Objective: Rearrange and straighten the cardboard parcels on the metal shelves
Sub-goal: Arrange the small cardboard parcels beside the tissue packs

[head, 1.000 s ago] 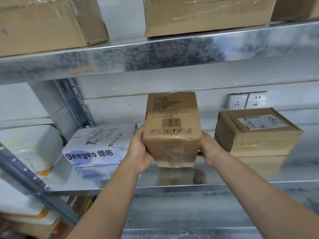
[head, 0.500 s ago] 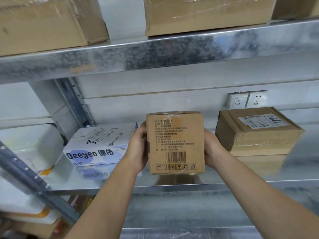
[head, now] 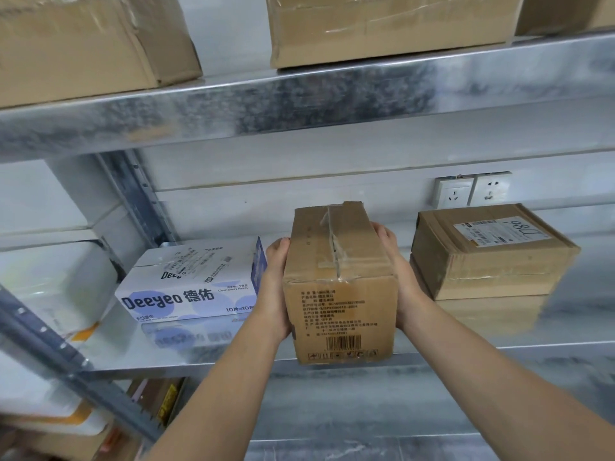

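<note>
A brown cardboard parcel (head: 339, 294) with a taped top seam and a printed front with a barcode sits at the front edge of the middle metal shelf (head: 213, 361). My left hand (head: 274, 287) presses flat on its left side. My right hand (head: 399, 281) presses flat on its right side, fingertips near the top rear edge. Both thumbs are hidden. Whether the parcel rests on the shelf or hangs just above it, I cannot tell.
A white and blue Deeyeo carton (head: 189, 284) lies to the left. Two stacked flat brown parcels (head: 489, 261) lie to the right, below wall sockets (head: 472, 191). The upper shelf (head: 299, 101) carries large cartons (head: 382, 24). A slanted steel brace (head: 66, 364) crosses the lower left.
The parcel has tipped over in my hands: its taped top now faces up and the barcode face points at me. It has come down and nearer the shelf's front edge.
</note>
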`<control>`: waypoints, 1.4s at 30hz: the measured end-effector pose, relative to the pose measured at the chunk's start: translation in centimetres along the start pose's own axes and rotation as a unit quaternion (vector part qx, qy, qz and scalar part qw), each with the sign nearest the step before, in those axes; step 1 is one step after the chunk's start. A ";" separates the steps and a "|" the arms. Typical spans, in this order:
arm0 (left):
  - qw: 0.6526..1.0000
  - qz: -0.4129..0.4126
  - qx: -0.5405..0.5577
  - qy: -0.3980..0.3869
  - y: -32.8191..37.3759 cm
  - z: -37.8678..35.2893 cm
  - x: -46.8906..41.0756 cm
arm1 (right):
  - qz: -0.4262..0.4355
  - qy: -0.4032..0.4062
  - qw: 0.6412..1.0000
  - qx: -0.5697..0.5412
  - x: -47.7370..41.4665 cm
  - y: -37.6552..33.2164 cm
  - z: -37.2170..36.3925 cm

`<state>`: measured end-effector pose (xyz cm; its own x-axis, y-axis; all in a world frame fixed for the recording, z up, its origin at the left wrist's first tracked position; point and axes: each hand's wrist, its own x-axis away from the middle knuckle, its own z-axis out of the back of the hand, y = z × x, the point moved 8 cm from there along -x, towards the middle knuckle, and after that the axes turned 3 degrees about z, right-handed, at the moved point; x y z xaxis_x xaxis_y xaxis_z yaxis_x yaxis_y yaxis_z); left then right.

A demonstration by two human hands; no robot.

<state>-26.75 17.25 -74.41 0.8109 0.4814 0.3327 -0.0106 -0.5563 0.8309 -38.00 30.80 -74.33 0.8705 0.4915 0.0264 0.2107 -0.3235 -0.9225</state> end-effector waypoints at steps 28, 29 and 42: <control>0.998 -0.013 -0.057 -0.026 0.5 0.0 -0.2 | -0.112 -0.003 0.992 0.058 0.8 1.1 -0.1; 0.998 -0.009 -0.061 -0.031 0.4 0.0 -0.1 | -0.113 0.001 0.992 0.063 0.8 1.3 0.0; 0.992 -0.023 -0.119 -0.032 1.8 0.6 -0.1 | -0.135 -0.038 0.978 0.156 -0.3 0.7 0.1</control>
<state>-26.50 15.82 -73.26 0.8496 0.4539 0.2687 -0.1039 -0.3554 0.9289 -38.12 30.53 -75.08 0.7641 0.5871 0.2673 0.2717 0.0828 -0.9588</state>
